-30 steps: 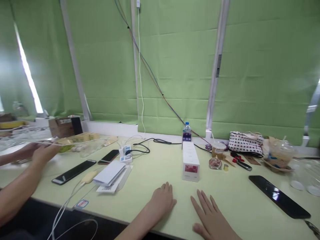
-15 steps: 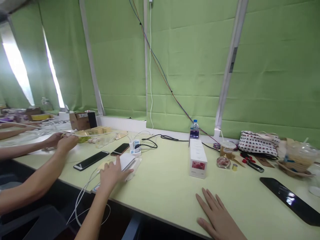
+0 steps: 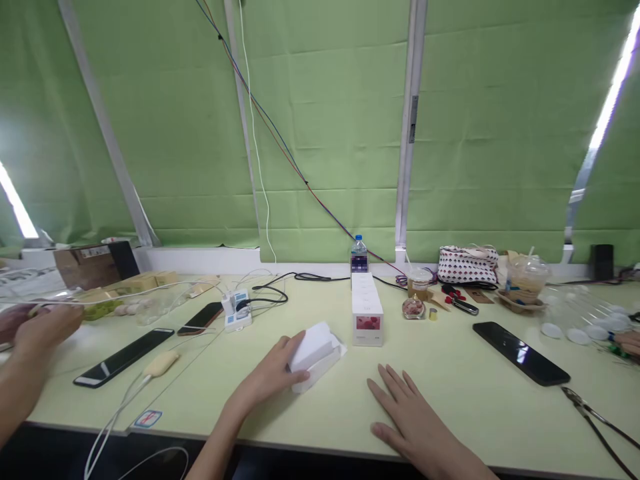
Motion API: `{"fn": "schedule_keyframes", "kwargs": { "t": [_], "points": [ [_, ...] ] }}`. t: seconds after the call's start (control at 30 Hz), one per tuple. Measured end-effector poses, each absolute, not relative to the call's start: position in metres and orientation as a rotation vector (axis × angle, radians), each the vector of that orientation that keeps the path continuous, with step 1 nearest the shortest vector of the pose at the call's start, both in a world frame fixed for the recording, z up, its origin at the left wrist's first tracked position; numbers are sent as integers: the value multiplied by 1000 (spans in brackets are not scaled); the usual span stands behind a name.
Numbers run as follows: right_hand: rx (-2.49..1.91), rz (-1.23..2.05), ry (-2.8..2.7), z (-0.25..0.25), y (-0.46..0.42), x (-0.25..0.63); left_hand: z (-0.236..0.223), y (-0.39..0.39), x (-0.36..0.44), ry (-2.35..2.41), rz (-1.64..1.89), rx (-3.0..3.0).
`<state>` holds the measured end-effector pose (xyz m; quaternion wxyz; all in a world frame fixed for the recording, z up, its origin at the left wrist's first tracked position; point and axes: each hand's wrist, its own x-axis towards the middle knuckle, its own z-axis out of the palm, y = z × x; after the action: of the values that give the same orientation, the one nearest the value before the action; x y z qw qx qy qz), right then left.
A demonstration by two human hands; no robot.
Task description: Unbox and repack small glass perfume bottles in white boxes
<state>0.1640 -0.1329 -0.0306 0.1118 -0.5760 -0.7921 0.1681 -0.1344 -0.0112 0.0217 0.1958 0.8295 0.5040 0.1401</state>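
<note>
My left hand grips a small white box at its left side, thumb in front. A translucent plastic wrapper lies under and beside the box; whether it is attached I cannot tell. My right hand rests palm down on the table, fingers stretched out and holding nothing. Just beyond it, a row of white boxes stands on the table, the nearest with a red picture on its front.
A water bottle stands behind the row. Right of it are a drink cup, a glass jar, a black phone and pliers. Left are a power strip, phones, cables and another person's hand.
My left hand has brought the white box and wrapper rightward, close to the row of boxes. My view has turned right. My right hand stays flat on the table.
</note>
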Motion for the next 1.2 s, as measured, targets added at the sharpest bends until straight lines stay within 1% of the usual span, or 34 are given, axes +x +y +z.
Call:
{"fn": "schedule_keyframes", "kwargs": {
  "t": [0.1, 0.33, 0.47, 0.73, 0.8, 0.97, 1.07, 1.2],
  "points": [
    [-1687, 514, -2322, -31, -133, 164, 30, -6, -120, 1424, 394, 2315],
    [-1681, 502, -2331, -30, -131, 164, 48, 13, -112, 1622, 178, 2258],
    [-1679, 497, -2329, -30, -132, 164, 50, 23, -116, 1652, 217, 2278],
    [-1651, 408, -2327, -45, -132, 168, 62, 33, -140, 1595, 546, 2053],
    [-1642, 397, -2332, -49, -131, 169, 61, 36, -148, 1672, 510, 2014],
    [-1655, 404, -2339, -47, -130, 168, 56, 38, -154, 2104, 235, 2070],
    [-1680, 429, -2342, -41, -131, 166, 57, 34, -144, 2210, 268, 2137],
    [-1669, 455, -2341, -40, -131, 166, 58, 20, -118, 2087, 358, 2333]
  ]
}}
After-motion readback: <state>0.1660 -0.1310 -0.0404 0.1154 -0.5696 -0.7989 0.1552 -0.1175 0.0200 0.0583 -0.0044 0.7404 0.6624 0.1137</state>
